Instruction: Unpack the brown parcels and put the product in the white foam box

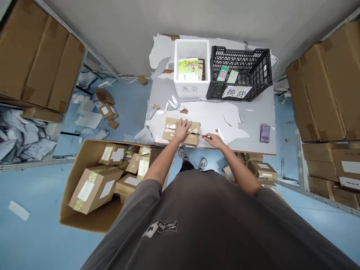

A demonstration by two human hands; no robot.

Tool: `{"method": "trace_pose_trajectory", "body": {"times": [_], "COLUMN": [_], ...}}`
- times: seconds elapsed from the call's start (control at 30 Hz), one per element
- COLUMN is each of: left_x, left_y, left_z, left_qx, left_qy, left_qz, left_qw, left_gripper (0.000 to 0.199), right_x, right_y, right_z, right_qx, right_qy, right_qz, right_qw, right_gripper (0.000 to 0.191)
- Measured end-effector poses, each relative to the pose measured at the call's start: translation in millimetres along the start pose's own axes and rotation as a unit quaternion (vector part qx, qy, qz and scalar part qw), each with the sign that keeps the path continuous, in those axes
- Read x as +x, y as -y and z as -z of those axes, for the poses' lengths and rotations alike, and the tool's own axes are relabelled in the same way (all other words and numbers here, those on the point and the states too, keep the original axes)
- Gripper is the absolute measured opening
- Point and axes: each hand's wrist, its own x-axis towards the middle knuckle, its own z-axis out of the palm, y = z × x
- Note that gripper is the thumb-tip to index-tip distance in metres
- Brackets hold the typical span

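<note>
A flat cardboard box (192,139) with clear tape across it lies near the front edge of the table. My left hand (182,130) presses on its top, fingers spread and flat. From the right, my right hand (214,140) grips a small knife (203,136) by its red handle. The thin dark blade points left and its tip meets the taped right side of the box; how deep it sits is too small to tell.
Behind the box stand a white bin (192,90) with books and a black plastic crate (258,88) with small packs. A blurred purple item (264,133) lies at the table's right. A large carton (66,202) of parcels stands lower left. Shelves with boxes (320,86) flank both sides.
</note>
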Motion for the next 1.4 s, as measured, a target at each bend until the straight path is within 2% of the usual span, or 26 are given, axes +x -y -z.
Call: {"method": "trace_pose_trajectory", "body": {"times": [0.17,0.33,0.53,0.63,0.77,1.0,1.07,1.2,1.3,1.4], "left_x": [-11.6,-15.2,-19.0,-20.6,-22.4,-25.3,-26.3,-27.2,-25.9,-24.3], "left_y": [3.1,-0.4,-5.9,-8.5,-13.3,-17.3,-17.9,-18.4,-17.3,-15.7], "left_z": [-14.3,-25.2,-29.1,-27.6,-22.5,-15.5,-15.5,-18.1,-20.6,-22.7], "left_qx": [-0.023,-0.047,-0.055,-0.057,-0.062,-0.052,-0.05,-0.052,-0.054,-0.052], "left_qy": [-0.036,-0.076,-0.081,-0.072,-0.057,-0.044,-0.05,-0.073,-0.083,-0.085], "left_qz": [-0.024,-0.013,-0.008,-0.002,0.011,0.021,0.025,0.021,0.022,0.028], "left_qw": [0.999,0.996,0.995,0.996,0.996,0.997,0.997,0.996,0.995,0.995], "left_gripper": [0.061,0.057,0.057,0.057,0.058,0.061,0.061,0.06,0.058,0.056], "right_x": [9.4,18.4,33.3,42.0,45.7,38.4,34.0,22.5,16.1,16.5], "right_y": [5.5,12.5,6.5,-0.5,-7.6,-3.3,-15.6,-49.5,-56.3,-42.6], "right_z": [6.2,13.5,28.8,39.1,46.0,28.3,33.8,58.8,67.0,59.9], "right_qx": [-0.102,-0.183,-0.259,-0.265,-0.246,-0.226,-0.216,-0.202,-0.199,-0.195], "right_qy": [0.009,0.005,0.001,0.013,0.025,0.021,0.007,-0.056,-0.031,-0.004], "right_qz": [0.019,0.056,0.139,0.168,0.17,0.151,0.124,0.04,0.078,0.128], "right_qw": [0.995,0.981,0.956,0.949,0.954,0.962,0.968,0.977,0.976,0.972], "right_gripper": [0.039,0.041,0.042,0.042,0.041,0.041,0.04,0.04,0.037,0.037]}}
